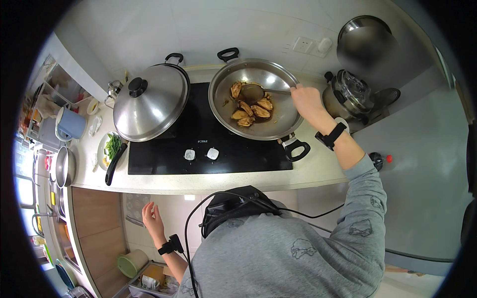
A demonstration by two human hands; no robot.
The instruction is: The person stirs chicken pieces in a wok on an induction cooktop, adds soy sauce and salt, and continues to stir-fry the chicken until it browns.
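My right hand [306, 98] grips the handle of a metal ladle [277, 91] at the right side of a wide stainless steel wok [287, 115]. The ladle's bowl rests among several browned pieces of meat, probably chicken wings [261, 111], in dark sauce at the wok's bottom. Away from the counter, my left hand [152, 218] hangs low over the floor with nothing in it, its fingers slightly apart. The wok sits on the right half of a black gas or electric cooktop [201, 111] with two control knobs [212, 153].
A lidded pan [160, 108] covers the cooktop's left side, its black handle [116, 164] jutting over the counter's front. Left of it are a plate of cut greens [112, 147], a blue jug [70, 123] and a metal bowl [64, 167]. A lidded pot [341, 98] stands right.
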